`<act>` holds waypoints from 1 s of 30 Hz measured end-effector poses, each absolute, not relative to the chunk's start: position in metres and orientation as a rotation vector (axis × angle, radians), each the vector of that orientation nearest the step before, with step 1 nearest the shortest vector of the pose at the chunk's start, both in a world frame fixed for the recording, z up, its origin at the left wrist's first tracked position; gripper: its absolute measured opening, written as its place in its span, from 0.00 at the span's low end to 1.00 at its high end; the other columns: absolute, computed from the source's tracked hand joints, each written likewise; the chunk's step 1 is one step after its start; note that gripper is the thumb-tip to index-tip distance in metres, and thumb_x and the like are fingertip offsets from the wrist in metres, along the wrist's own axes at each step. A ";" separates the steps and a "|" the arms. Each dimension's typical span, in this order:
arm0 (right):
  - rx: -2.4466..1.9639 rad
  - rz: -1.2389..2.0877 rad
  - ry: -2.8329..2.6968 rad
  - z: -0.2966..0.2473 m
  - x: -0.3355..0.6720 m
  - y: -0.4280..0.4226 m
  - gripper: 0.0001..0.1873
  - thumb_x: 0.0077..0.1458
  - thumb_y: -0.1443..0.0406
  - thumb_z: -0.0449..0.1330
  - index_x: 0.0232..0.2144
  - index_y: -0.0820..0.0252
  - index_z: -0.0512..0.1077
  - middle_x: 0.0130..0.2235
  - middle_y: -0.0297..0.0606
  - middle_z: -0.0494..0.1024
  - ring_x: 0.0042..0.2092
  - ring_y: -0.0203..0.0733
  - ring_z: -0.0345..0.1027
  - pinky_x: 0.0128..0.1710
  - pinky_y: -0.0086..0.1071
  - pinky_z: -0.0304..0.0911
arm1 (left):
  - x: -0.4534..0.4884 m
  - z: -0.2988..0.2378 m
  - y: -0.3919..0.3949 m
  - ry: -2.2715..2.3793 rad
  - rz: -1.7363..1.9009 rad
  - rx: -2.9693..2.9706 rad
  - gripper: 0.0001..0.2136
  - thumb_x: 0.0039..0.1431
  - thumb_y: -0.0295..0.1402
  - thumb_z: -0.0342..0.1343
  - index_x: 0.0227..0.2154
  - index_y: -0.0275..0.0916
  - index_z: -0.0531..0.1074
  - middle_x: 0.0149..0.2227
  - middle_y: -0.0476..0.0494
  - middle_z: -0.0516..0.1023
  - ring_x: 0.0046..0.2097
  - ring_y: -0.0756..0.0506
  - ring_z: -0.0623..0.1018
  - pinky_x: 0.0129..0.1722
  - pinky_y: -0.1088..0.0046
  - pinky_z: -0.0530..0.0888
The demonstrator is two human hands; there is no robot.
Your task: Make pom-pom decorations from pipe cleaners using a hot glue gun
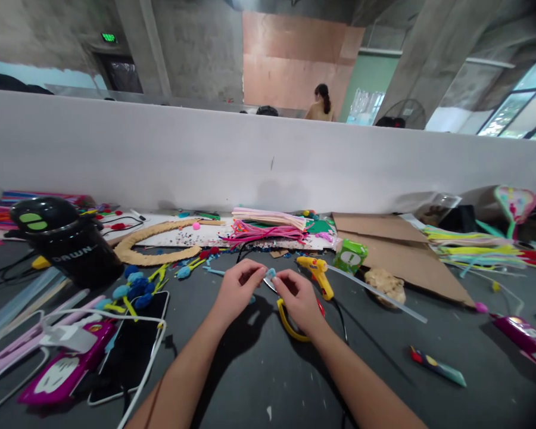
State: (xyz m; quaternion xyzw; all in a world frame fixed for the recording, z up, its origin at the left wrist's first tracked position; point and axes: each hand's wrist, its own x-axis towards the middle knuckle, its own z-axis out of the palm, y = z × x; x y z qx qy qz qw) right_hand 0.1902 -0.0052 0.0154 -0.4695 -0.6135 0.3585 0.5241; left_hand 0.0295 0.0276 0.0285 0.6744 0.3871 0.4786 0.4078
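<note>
My left hand and my right hand meet over the middle of the dark table, fingertips pinched together. Between them is a small fuzzy light-blue pipe cleaner, bent into a small curl; the fingers hide part of it. Scissors with a yellow handle lie beneath my right hand, which covers some of them. Just beyond that hand rests a yellow glue gun with a long clear glue stick in its back. A short blue piece lies left of my left fingers.
A black tumbler, a phone and a purple device with a white cable stand left. Bundled pink pipe cleaners lie behind my hands. Cardboard, a green packet and a utility knife are right. A white partition closes the back.
</note>
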 end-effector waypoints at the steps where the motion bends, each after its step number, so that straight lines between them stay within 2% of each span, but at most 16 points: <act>1: -1.122 0.870 -1.450 0.016 0.191 -0.005 0.12 0.58 0.58 0.57 0.32 0.62 0.73 0.29 0.35 0.73 0.31 0.36 0.63 0.30 0.28 0.60 | 0.029 0.029 0.027 0.973 1.207 1.720 0.10 0.59 0.39 0.56 0.34 0.36 0.75 0.33 0.45 0.74 0.33 0.50 0.72 0.32 0.75 0.69; 4: -1.108 0.896 -1.433 0.017 0.191 -0.006 0.13 0.57 0.57 0.58 0.32 0.62 0.73 0.29 0.35 0.73 0.31 0.36 0.64 0.30 0.29 0.61 | 0.029 0.031 0.025 0.978 1.201 1.804 0.10 0.58 0.38 0.57 0.34 0.36 0.75 0.34 0.44 0.74 0.34 0.49 0.72 0.33 0.75 0.69; 9: -1.114 0.881 -1.466 0.015 0.189 -0.006 0.14 0.58 0.56 0.57 0.32 0.62 0.73 0.30 0.36 0.73 0.31 0.37 0.64 0.31 0.30 0.61 | 0.030 0.032 0.024 1.077 1.197 1.879 0.10 0.59 0.38 0.56 0.30 0.37 0.76 0.30 0.46 0.74 0.31 0.50 0.70 0.30 0.75 0.66; 21: -1.114 0.743 -1.550 0.011 0.187 -0.008 0.11 0.59 0.58 0.57 0.32 0.60 0.73 0.30 0.35 0.73 0.32 0.37 0.65 0.33 0.30 0.61 | 0.033 0.025 0.025 1.011 1.149 1.654 0.11 0.57 0.40 0.58 0.32 0.36 0.77 0.31 0.45 0.78 0.34 0.48 0.74 0.35 0.74 0.70; 26: -1.129 0.656 -1.596 0.011 0.188 -0.008 0.11 0.59 0.59 0.58 0.28 0.59 0.73 0.28 0.34 0.73 0.31 0.36 0.64 0.32 0.30 0.59 | 0.033 0.026 0.025 0.974 1.100 1.597 0.12 0.54 0.40 0.59 0.29 0.35 0.77 0.29 0.44 0.78 0.33 0.47 0.74 0.34 0.73 0.70; 30: -1.179 0.583 -1.609 0.009 0.189 -0.010 0.12 0.56 0.59 0.60 0.25 0.59 0.69 0.26 0.33 0.70 0.29 0.35 0.61 0.30 0.30 0.58 | 0.031 0.029 0.026 0.914 1.002 1.525 0.11 0.52 0.39 0.60 0.26 0.35 0.76 0.27 0.46 0.76 0.31 0.48 0.73 0.33 0.73 0.70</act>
